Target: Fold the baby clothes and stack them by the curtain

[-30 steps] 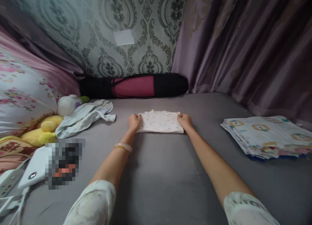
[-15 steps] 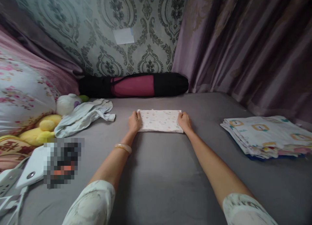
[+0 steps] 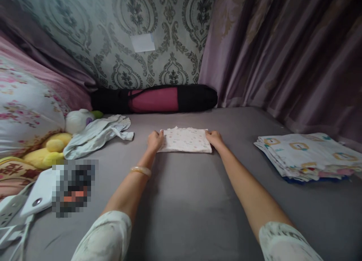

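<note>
A small white cloth with a faint printed pattern (image 3: 185, 140) lies folded into a rectangle on the grey sheet (image 3: 183, 200), its far edge slightly uneven. My left hand (image 3: 155, 141) pinches its left edge near the far corner. At the opposite end, my right hand (image 3: 214, 138) grips the far right corner between thumb and fingers. A pale bangle (image 3: 140, 171) circles my left wrist.
Folded printed cloths (image 3: 308, 151) are stacked at the right. Leftward lie a crumpled pale garment (image 3: 98, 134), plush toys (image 3: 46, 151), a white device (image 3: 42, 193) with cables and a floral pillow (image 3: 25, 106). A black and pink long bag (image 3: 154, 99) rests against the wall.
The cloth's far edge has shifted from straight to uneven, with a strip showing behind it. Both hands have moved slightly left.
</note>
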`<state>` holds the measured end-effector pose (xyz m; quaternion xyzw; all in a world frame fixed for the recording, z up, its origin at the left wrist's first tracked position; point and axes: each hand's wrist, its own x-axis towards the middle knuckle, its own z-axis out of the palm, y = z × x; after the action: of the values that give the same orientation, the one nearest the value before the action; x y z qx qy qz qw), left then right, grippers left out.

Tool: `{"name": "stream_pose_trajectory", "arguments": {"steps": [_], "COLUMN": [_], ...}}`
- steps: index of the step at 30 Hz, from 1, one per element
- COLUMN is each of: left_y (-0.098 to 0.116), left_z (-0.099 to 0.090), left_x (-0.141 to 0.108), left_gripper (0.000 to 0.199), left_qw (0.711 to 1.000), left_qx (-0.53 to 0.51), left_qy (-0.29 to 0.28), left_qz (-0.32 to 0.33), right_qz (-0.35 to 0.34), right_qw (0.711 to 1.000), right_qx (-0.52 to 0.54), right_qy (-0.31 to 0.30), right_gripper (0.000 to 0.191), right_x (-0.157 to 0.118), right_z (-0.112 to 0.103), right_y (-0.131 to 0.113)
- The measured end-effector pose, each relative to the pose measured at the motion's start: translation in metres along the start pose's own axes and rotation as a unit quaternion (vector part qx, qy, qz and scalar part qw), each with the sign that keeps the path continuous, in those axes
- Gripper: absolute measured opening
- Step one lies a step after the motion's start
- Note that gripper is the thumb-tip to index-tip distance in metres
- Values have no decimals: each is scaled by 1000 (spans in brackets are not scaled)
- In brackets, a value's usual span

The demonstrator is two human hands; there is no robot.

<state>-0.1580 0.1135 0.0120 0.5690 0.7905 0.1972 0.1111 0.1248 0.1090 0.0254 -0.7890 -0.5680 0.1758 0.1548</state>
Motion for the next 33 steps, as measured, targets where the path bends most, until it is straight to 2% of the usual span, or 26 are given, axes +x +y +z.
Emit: {"name": "stream_pose_trajectory", "arguments": {"steps": [3, 5, 8, 10, 13, 19, 24, 28, 33], "left_y": [3, 13, 33, 43, 46, 35, 39, 45, 45], "left_z": [-2, 0, 9, 16, 26, 36, 34, 27, 28], "left_x": [-11, -22, -38, -45, -50, -50, -48, -45, -45], "left_gripper": [39, 35, 35, 40, 47, 56, 58, 58, 52], "left_qw": [995, 987, 970, 962, 956, 953, 962, 961, 966], "left_qx": [36, 61, 79, 92, 112, 128, 144, 144, 134], "left_qy": [68, 72, 16, -10, -20, -22, -57, -89, -35], "left_qz": [65, 130, 230, 258, 269, 275, 225, 218, 218], "right_qz": [-40, -125, -268, -312, -318, -317, -307, -306, -294], "right_qw": [996, 983, 956, 943, 939, 937, 940, 940, 944], "right_qx": [-30, -58, -88, -105, -127, -148, -146, -149, -150], "right_qy": [78, 122, 84, 47, 13, 9, 10, 4, 1], "right_gripper": [43, 43, 47, 51, 54, 54, 55, 55, 54], "right_x": [-16, -29, -44, -50, -53, -53, -52, -50, -48], "right_z": [0, 6, 23, 35, 46, 54, 57, 57, 59], "right_y": [-10, -23, -46, -57, -62, -54, -54, -55, -55]}}
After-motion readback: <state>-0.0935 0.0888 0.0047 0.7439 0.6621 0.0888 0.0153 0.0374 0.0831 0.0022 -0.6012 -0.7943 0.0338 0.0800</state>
